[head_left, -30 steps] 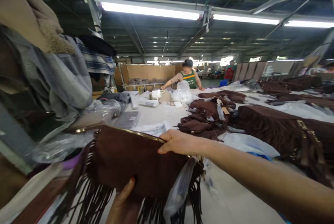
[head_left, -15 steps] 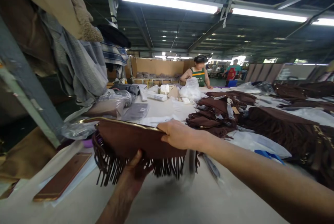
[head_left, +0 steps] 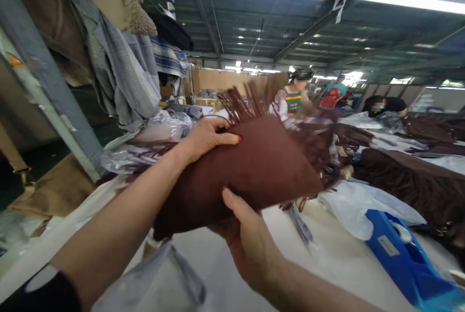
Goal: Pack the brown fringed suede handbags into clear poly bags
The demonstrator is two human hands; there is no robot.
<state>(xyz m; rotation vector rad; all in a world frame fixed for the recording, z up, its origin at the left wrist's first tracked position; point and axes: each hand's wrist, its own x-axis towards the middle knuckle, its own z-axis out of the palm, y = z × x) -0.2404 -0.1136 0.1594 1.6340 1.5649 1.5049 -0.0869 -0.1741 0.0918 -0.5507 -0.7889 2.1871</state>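
Observation:
A dark brown fringed bag (head_left: 250, 166) is held up in front of me, tilted, with its fringe pointing up and to the right, blurred by motion. My left hand (head_left: 209, 140) grips its upper left edge, thumb lying on the face and fingers behind it. From below, my right hand (head_left: 247, 234) holds the lower edge, thumb on the face and the other fingers hidden underneath. Beneath the bag, a clear plastic piece (head_left: 163, 273) is partly seen at the bottom. A pair of scissors or a similar metal tool (head_left: 301, 227) rests on the table right of my right hand.
A blue tape dispenser (head_left: 407, 254) stands at the right on the white table (head_left: 214, 268). Brown fringed bags (head_left: 403, 176) and plastic sheets (head_left: 363, 205) lie beyond. At left are a metal post (head_left: 54, 74) and hanging clothes (head_left: 112, 60). A person (head_left: 294, 96) stands across the table.
The bag has been turned over: its zipper edge was on top with fringe hanging down, and now the fringe points up. Both hands have changed their grip. The view has shifted rightward and down.

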